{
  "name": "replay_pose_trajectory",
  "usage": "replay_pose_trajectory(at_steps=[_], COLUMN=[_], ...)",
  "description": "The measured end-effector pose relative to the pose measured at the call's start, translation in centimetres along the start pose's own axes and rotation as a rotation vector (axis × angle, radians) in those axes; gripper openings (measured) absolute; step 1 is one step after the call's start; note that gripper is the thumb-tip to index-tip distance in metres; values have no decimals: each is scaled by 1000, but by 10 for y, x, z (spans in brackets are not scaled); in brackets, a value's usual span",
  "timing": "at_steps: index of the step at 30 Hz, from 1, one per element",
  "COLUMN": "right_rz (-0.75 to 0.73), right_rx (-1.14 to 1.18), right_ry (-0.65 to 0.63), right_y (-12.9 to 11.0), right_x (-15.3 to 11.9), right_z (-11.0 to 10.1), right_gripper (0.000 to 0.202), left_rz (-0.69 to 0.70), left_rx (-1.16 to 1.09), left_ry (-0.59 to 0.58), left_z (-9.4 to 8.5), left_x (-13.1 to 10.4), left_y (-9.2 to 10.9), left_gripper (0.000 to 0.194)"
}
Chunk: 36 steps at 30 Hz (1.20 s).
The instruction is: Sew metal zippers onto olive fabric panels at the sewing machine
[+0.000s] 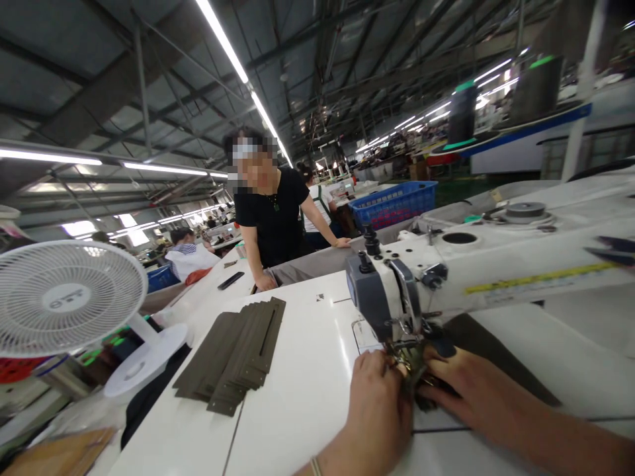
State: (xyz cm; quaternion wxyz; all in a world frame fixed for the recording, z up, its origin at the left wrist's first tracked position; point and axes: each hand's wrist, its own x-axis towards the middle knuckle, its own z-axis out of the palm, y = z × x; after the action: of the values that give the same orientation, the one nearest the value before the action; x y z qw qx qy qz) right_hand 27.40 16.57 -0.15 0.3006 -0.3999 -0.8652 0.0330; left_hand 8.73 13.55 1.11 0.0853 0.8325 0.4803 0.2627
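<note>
My left hand [378, 400] is closed with its fingertips at the presser foot of a sewing machine [381, 291], pinching the near edge of a dark olive fabric piece [489, 350]. From the other side my right hand [464, 383] grips the same fabric beside the needle area, its fingers bent around the cloth. The fabric is bunched between both hands, and part of it spreads flat to the right behind my right wrist. My fingers hide most of the stitching spot.
A fanned stack of olive fabric pieces [238, 354] lies left on the white table [297, 370]. Further left stands a white fan [69, 297]. A phone [231, 280] rests near a person in black [270, 218] leaning on the table. Scissors [612, 250] are on the machine.
</note>
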Motion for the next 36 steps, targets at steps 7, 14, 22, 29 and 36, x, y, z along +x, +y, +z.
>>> replay_pose_trajectory(at_steps=[7, 14, 22, 29, 36], right_rz=[40, -137, -29, 122, 249], right_rx=[52, -35, -171, -258, -289], right_ry=[-149, -90, 37, -67, -65], right_y=[7, 12, 27, 24, 24], right_x=[15, 19, 11, 15, 24], right_z=[-9, -7, 9, 9, 14], right_gripper=[22, 20, 24, 28, 31], left_rz=[-72, 4, 92, 138, 161], left_rx=[55, 170, 211, 219, 228], left_ry=[-65, -61, -80, -93, -80], left_z=[6, 3, -3, -7, -8], left_x=[-1, -1, 6, 8, 8], left_y=[1, 2, 3, 6, 6], left_gripper=[31, 22, 19, 18, 20])
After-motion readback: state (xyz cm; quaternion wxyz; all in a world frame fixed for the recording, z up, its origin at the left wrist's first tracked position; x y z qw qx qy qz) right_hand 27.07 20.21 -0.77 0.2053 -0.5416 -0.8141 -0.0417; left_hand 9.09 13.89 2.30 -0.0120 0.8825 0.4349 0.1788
